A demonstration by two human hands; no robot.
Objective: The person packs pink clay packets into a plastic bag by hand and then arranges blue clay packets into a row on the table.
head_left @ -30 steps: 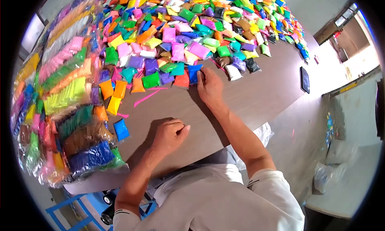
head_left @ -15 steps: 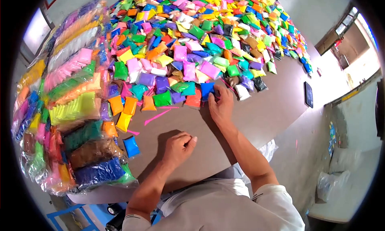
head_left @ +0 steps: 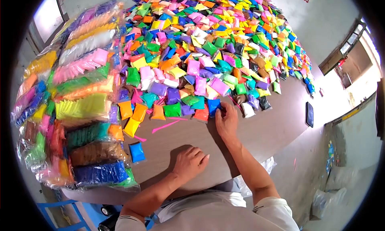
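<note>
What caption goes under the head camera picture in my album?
Right hand beside a blue packet near a colorful heap, left hand over the table.

Overall brightness: daylight is filling the room, leaving colours vivid.
Doorway: strong light is pouring through the bright open doorway (head_left: 361,68) at right, washing out to white.
Tabletop: the smooth brown table (head_left: 264,123) is catching pale glare toward its right corner.
Shadows: dark shapes are falling left of the bare right arm (head_left: 250,163) and bare left hand (head_left: 190,163).
Clear plastic wrapping (head_left: 98,173): small highlights are glinting.
Lens: fisheye distortion is bending the edges, black corners closing in.
</note>
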